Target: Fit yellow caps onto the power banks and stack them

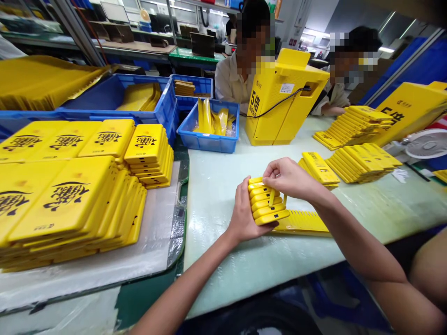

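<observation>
A short row of yellow power banks (267, 207) stands on edge on the pale green table (223, 260), right in front of me. My left hand (243, 218) wraps around the left side of this row and steadies it. My right hand (289, 179) reaches over the top of the row, its fingers pinched on a small yellow cable tab (271, 197) sticking out of one unit. A flat yellow comb-like tray (303, 223) lies just right of the row.
Fanned stacks of yellow power banks (70, 200) fill the left side. More stacks (363, 160) lie at the right. Blue bins (208, 139) stand behind, beside a yellow charging cabinet (282, 100). Two people sit across the table. A white fan (428, 144) is far right.
</observation>
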